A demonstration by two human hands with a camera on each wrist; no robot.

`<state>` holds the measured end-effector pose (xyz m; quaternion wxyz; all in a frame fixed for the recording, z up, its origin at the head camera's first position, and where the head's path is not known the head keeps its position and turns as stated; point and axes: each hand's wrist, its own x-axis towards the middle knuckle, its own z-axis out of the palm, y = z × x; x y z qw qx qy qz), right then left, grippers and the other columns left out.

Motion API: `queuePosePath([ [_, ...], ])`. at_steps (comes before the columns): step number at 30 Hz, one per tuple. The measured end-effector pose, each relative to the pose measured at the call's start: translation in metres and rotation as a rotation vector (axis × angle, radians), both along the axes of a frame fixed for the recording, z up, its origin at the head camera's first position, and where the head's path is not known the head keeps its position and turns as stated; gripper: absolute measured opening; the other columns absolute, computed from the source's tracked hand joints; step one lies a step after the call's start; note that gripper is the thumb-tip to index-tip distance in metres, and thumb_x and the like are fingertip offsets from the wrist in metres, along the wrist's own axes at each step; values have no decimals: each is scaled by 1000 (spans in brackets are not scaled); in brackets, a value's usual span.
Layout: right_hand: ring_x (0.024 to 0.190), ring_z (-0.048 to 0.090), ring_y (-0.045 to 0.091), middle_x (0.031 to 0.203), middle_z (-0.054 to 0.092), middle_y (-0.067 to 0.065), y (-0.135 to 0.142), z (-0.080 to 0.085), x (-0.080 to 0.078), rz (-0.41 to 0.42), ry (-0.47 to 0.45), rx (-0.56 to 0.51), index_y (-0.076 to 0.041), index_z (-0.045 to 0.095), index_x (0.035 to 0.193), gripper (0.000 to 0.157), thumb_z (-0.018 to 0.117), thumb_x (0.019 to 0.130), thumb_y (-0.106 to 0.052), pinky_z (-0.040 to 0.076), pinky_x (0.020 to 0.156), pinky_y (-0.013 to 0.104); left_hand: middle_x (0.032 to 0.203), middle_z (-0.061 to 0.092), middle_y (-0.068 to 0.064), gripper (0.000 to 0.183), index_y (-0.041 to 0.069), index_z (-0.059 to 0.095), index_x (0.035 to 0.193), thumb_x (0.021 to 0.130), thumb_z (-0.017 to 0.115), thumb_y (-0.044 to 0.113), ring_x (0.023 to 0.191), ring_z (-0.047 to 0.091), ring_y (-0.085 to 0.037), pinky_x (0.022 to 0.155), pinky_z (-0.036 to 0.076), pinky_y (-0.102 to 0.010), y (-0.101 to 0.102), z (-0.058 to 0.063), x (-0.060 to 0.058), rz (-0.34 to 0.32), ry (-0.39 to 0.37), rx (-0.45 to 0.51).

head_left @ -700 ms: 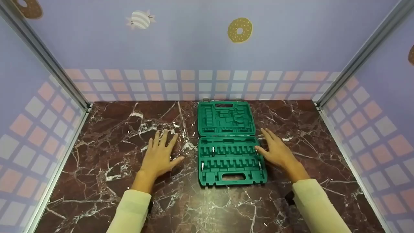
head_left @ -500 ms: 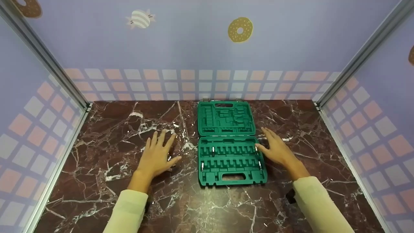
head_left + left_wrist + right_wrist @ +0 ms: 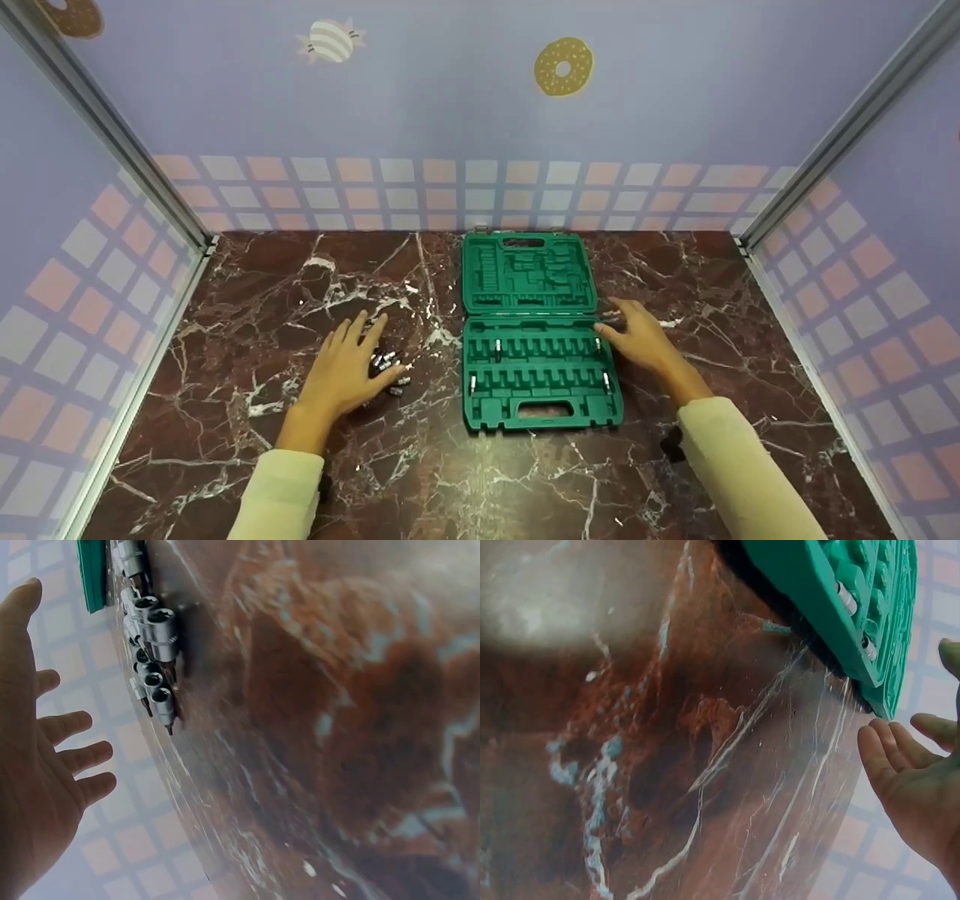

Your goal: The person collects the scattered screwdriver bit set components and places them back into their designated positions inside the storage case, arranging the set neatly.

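A green plastic socket case (image 3: 543, 411) lies opened flat on the marbled table, lid toward the back wall. Two bit sockets stand in its rear row of slots and two in its front row, among them a bit socket (image 3: 607, 382) at the right. My left hand (image 3: 341, 371), fingers spread, hovers beside a heap of loose metal bit sockets (image 3: 156, 634), partly hiding it in the head view. Nothing is in that hand. At the case's right edge is my right hand (image 3: 641, 341), its fingers extended and thumb near the rear right socket (image 3: 598, 345).
The dark red marbled table (image 3: 525, 480) is walled in on three sides by purple panels (image 3: 450, 97) with a checked band. Grey metal rails (image 3: 847, 124) run along the corners. The case's back edge stands close to the rear wall.
My left hand has moved left and slightly toward me, uncovering part of the heap of bit sockets. The right hand has stayed nearly in place by the case, its thumb shifting a little.
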<state>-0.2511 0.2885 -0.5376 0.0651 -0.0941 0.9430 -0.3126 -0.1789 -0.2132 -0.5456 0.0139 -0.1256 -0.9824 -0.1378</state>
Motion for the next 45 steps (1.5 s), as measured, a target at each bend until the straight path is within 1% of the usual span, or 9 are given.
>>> queuePosePath([
  [4, 130, 53, 48, 150, 46, 31, 1, -3, -3, -29, -28, -35, 2, 43, 153, 62, 62, 104, -31, 44, 106, 64, 166, 27, -26, 92, 15, 26, 165, 95, 58, 66, 148, 31, -53, 121, 26, -68, -5, -2, 2, 14, -10, 6],
  [7, 122, 61, 44, 147, 51, 30, 2, -6, -4, -49, -56, -71, 1, 45, 152, 58, 62, 105, -29, 51, 100, 59, 166, 28, -26, 92, 15, 26, 164, 95, 60, 64, 147, 32, -54, 119, 27, -69, -9, -3, 4, 29, -18, 25],
  [11, 117, 67, 42, 142, 57, 30, 3, -9, -4, -53, -91, -139, 3, 47, 150, 54, 60, 106, -25, 58, 92, 53, 166, 28, -26, 91, 16, 27, 164, 95, 63, 60, 147, 33, -53, 119, 27, -70, -13, -3, 6, 43, -30, 66],
  [14, 117, 67, 42, 140, 59, 30, 4, -11, -4, -46, -92, -164, 4, 50, 147, 50, 59, 106, -23, 59, 91, 51, 165, 30, -26, 90, 16, 26, 164, 95, 64, 58, 146, 34, -51, 119, 26, -69, -16, -3, 7, 54, -34, 91],
  [21, 104, 70, 36, 131, 65, 28, 3, -18, -7, -57, -85, -175, 3, 57, 142, 44, 60, 106, -21, 60, 84, 44, 162, 33, -27, 89, 14, 26, 164, 96, 65, 55, 145, 36, -49, 118, 30, -69, -25, -4, 9, 89, -39, 155],
  [25, 109, 70, 37, 131, 65, 27, 2, -23, -7, -62, -102, -174, 2, 58, 142, 42, 60, 106, -19, 61, 88, 44, 162, 31, -28, 90, 14, 24, 165, 96, 66, 52, 146, 33, -51, 115, 31, -72, -30, -4, 10, 113, -66, 197],
  [32, 112, 69, 39, 142, 59, 28, -1, -29, -7, -91, -105, -172, 2, 58, 143, 41, 60, 106, -16, 60, 90, 47, 159, 30, -32, 94, 12, 22, 165, 94, 70, 50, 144, 32, -55, 110, 32, -76, -37, -6, 16, 149, -109, 260],
  [37, 109, 70, 38, 141, 60, 27, -3, -30, -8, -100, -77, -155, 3, 60, 140, 40, 60, 106, -16, 60, 89, 49, 156, 33, -32, 93, 10, 23, 164, 93, 73, 43, 143, 33, -54, 111, 32, -76, -41, -9, 17, 160, -116, 293],
  [45, 121, 64, 40, 141, 62, 25, -3, -32, -6, -102, -31, -141, 1, 63, 138, 38, 59, 106, -18, 53, 98, 55, 150, 41, -33, 86, 1, 31, 159, 89, 75, 26, 139, 38, -55, 115, 32, -71, -47, -18, 17, 150, -91, 314],
])
